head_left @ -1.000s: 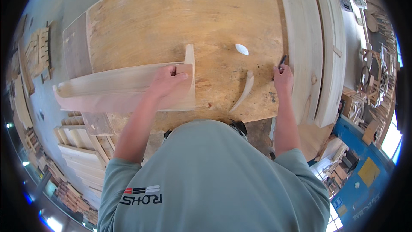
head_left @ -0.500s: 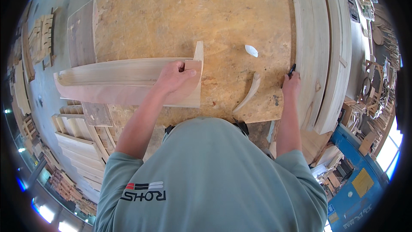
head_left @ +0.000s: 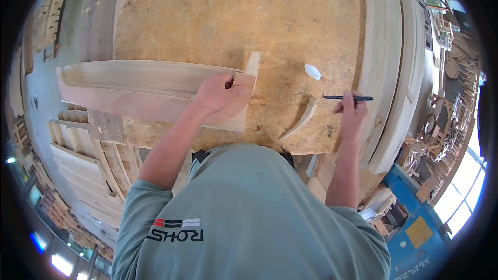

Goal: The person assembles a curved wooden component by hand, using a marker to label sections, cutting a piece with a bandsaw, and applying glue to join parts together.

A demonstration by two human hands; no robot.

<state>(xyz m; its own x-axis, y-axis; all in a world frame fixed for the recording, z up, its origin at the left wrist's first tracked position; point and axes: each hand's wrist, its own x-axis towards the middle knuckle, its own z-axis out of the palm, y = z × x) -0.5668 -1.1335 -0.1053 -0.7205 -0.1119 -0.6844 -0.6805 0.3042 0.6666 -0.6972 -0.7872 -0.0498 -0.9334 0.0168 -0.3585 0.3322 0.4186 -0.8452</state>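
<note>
A long pale wooden piece (head_left: 155, 80), curved like a trough, lies across the left half of the worktable (head_left: 233, 15). At its right end stands a wooden end board (head_left: 252, 63) with an upright tip. My left hand (head_left: 215, 94) grips the trough near that end, with the thumb over a small flat block and the fingers curled. Over the table's right edge, my right hand (head_left: 353, 114) pinches a slim black pen (head_left: 332, 97) held level, one end toward the left. Between the hands lies a small curved wooden piece (head_left: 303, 120).
A small white object (head_left: 312, 71) rests beyond the curved piece. Thick wooden beams (head_left: 384, 62) run along the table's right side. Slatted wooden frames (head_left: 88, 161) stand at the lower left, and a blue machine or cabinet (head_left: 415, 223) at the lower right.
My right hand has lifted the pen from by the beams and moved slightly toward me, the pen turning level. My left hand keeps its grip on the wooden trough. The view has shifted a little.
</note>
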